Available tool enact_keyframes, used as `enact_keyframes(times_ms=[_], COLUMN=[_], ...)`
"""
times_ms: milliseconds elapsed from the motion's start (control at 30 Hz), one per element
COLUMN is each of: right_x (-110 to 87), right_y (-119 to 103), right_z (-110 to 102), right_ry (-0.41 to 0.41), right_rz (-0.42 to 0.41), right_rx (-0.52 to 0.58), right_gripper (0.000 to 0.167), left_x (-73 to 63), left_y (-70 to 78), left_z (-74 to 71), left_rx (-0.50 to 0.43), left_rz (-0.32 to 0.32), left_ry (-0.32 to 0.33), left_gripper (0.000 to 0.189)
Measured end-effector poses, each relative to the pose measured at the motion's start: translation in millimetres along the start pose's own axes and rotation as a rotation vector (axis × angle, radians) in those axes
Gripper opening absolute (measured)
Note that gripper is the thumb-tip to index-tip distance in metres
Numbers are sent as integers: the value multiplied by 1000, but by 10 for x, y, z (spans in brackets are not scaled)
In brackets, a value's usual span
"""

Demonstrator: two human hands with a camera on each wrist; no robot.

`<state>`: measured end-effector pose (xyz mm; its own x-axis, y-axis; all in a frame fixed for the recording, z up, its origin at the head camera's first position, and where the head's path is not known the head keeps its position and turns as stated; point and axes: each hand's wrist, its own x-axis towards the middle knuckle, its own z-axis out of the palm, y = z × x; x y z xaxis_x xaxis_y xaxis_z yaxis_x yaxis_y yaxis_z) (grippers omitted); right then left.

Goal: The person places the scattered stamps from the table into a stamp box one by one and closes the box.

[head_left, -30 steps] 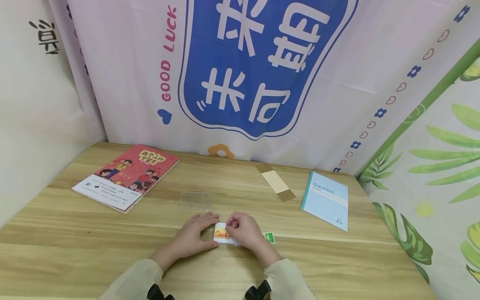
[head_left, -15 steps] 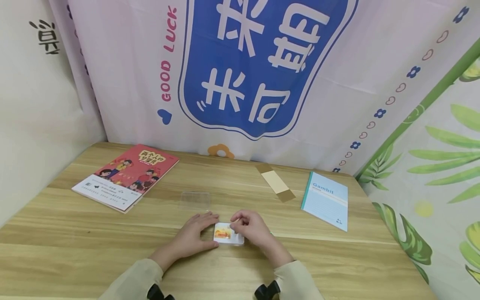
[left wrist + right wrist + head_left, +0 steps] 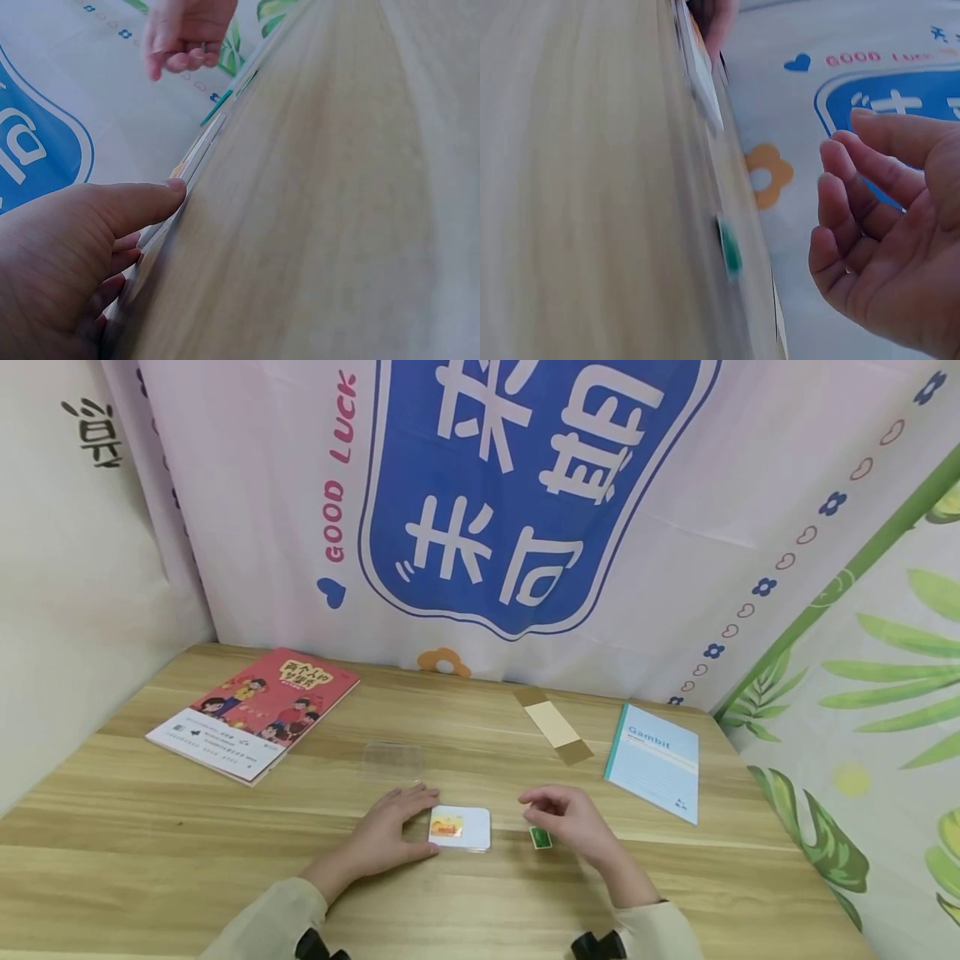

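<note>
The right hand point(image 3: 573, 818) has shifted off the white card point(image 3: 477, 829) and hovers above one green square sticker point(image 3: 540, 839), relaxed and holding nothing. The left hand point(image 3: 386, 827) stays, fingers extended, at the left end of the single flat, round-cornered card, which bears one orange-yellow rectangular sticker point(image 3: 447, 826). Two paper booklets, red point(image 3: 258, 710) and blue point(image 3: 652, 764), lie on the wood-grain table point(image 3: 247, 835).

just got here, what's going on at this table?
A person's left hand holds the left end of a white card, which lies on the table with an orange-yellow picture on its left part. Their right hand is raised off the table, apart from the card, apparently holding nothing. A small green square lies just below it.
</note>
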<state>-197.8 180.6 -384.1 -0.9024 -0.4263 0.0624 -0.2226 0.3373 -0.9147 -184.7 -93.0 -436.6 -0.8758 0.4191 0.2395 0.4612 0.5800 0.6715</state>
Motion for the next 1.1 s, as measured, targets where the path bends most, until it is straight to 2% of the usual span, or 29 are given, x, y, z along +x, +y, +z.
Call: enact_keyframes(times_ms=[233, 367, 567, 700, 833, 933, 1100], right_x=[-151, -205, -228, -240, -241, -232, -201], right_y=[222, 294, 427, 513, 578, 607, 620], right_z=[-169, -191, -185, -169, -142, -116, -82], right_ry=[18, 15, 45, 73, 123, 155, 188], right_rz=[-30, 4, -1, -36, -136, -161, -53], right_rx=[-89, -121, -158, -192, -251, -281, -316], right_gripper=[29, 31, 31, 31, 27, 25, 22], left_x=[-8, -12, -17, -16, -12, -8, -1], left_y=[14, 9, -11, -21, -22, -20, -17], left_z=[-10, -9, -4, -1, 1, 1, 1], left_rx=[-6, -6, 0, 7, 12, 13, 16], left_rz=[4, 3, 6, 8, 10, 10, 11], left_ry=[-2, 0, 6, 5, 3, 4, 2], left_gripper=[61, 61, 61, 61, 61, 61, 61])
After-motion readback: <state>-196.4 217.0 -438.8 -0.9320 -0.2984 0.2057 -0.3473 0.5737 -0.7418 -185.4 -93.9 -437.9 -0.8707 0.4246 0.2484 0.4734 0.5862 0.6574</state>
